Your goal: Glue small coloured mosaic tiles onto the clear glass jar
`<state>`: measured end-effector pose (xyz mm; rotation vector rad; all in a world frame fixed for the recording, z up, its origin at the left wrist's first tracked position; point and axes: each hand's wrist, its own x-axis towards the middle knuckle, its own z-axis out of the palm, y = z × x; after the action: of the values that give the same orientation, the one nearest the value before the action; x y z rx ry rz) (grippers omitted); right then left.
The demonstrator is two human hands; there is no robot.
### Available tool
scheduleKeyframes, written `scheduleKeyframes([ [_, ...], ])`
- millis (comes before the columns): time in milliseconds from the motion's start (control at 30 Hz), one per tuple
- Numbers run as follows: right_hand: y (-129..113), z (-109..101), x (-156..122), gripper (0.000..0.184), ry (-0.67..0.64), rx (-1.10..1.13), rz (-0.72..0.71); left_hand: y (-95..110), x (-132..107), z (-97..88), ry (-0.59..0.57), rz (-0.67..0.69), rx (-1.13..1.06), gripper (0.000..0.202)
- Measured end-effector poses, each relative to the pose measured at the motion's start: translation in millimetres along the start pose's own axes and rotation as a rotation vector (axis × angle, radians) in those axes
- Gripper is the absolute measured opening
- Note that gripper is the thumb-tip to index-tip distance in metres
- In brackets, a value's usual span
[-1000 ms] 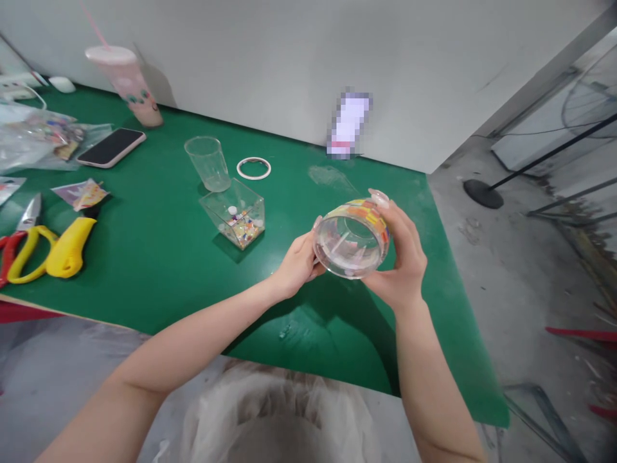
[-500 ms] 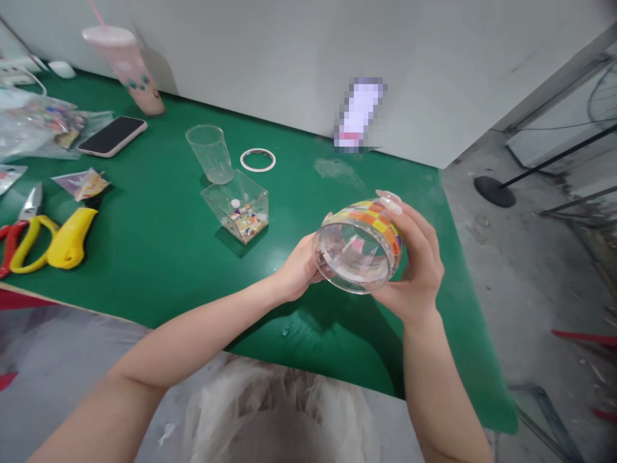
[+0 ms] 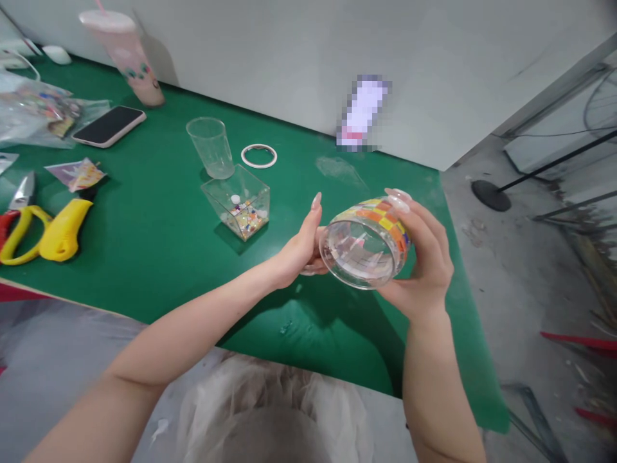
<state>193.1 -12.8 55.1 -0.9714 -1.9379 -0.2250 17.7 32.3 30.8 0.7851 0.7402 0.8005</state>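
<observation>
A clear glass cup (image 3: 359,257) with bands of coloured mosaic squares is tilted, its wide mouth facing me. My right hand (image 3: 424,251) wraps around its right side, fingers over the top and thumb below, shut on it. At the cup's left edge is my left hand (image 3: 301,254), its thumb raised and apart; its fingers lie partly hidden behind the rim, and I cannot tell whether they touch the glass. A square clear container (image 3: 241,209) with small colourful beads in the bottom stands left of my hands.
Behind the container are a clear plastic cup (image 3: 212,148) and a white ring (image 3: 259,156). To the left lie yellow-handled scissors (image 3: 31,231), a yellow-handled tool (image 3: 65,228), a phone (image 3: 110,126) and plastic bags (image 3: 38,109). A pink tumbler (image 3: 130,61) stands by the wall.
My left thumb has lifted off the cup and now points up, and the left hand has opened. The cup and right hand have shifted slightly right.
</observation>
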Motion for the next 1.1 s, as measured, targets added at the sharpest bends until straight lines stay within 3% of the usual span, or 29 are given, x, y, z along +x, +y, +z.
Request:
scheduleKeyframes([
  [100,-0.8,-0.8,0.0,0.068,-0.014,-0.008,0.019,5.6,-1.3,-0.9,-0.109,-0.127,0.073,0.074],
  [367,-0.9,0.1,0.0,0.068,-0.082,0.043,0.038,3.5,6.5,-3.8,-0.046,-0.087,0.076,0.072],
  [667,0.5,-0.3,-0.7,0.069,-0.084,0.054,0.031,-6.5,12.7,-19.9,-0.047,-0.098,0.085,0.069],
  [800,-0.2,-0.6,-0.1,0.069,-0.103,0.044,0.019,-5.6,12.4,-19.2,-0.148,-0.131,0.097,0.072],
  [967,-1.7,-2.2,1.6,0.066,-0.141,0.045,0.017,6.3,5.4,-15.4,-0.149,-0.083,0.098,0.069],
  [1100,-3.6,-2.9,1.8,0.063,-0.195,0.046,0.033,15.1,3.3,-18.2,-0.284,-0.226,0.144,0.074],
])
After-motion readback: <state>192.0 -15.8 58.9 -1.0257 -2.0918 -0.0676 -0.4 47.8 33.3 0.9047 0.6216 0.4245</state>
